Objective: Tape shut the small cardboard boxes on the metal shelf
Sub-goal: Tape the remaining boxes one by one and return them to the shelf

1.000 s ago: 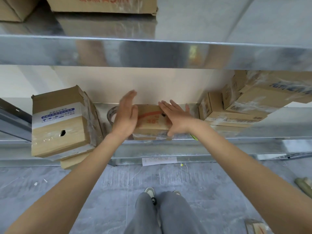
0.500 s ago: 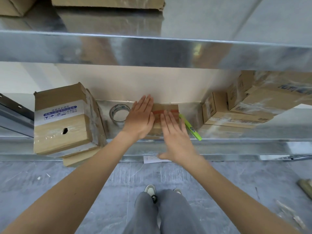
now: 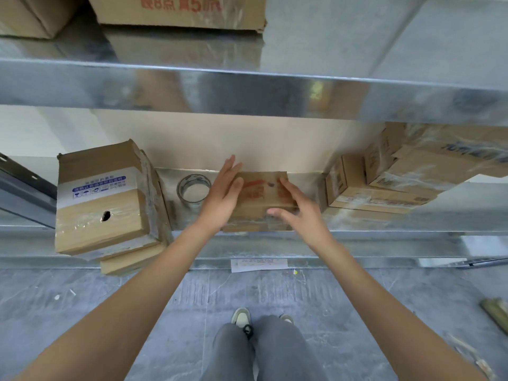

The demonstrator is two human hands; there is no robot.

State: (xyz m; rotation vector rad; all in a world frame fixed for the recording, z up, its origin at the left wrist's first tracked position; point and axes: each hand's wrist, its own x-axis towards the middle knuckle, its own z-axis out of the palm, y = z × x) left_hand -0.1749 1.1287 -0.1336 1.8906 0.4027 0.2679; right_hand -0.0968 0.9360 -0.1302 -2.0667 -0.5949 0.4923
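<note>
While both hands bracket the small cardboard box (image 3: 261, 198) on the lower level of the metal shelf (image 3: 275, 246), the box sits central, near the front lip, between a taped stack at left and a heap of boxes at right; left hand (image 3: 224, 198) lies flat against the box's left side, fingers straight and together, pointing toward the back wall, apparently to square the box and stop it sliding; right hand (image 3: 298, 213) is spread over the right front corner, fingers extended along the top, thumb reaching across the near edge, nothing pinched; judged as pressing or steadying, perhaps smoothing tape down, since a glossy film shows on the front face, though whether the top seam is fully taped cannot be told from this view; the tape roll (image 3: 193, 189) lies flat on the shelf just left of the left hand, within easy reach, untouched, presumably parked there for the next strip; taped boxes at left (image 3: 101, 204) are stacked and overhang the shelf edge, probably set aside as done; boxes at right (image 3: 382, 185) are piled loosely, some with shiny tape; status uncertain; a large printed carton (image 3: 178, 12) rests on the upper level, not part of the present step; person stands close, feet visible below on the grey floor (image 3: 82, 312).
</note>
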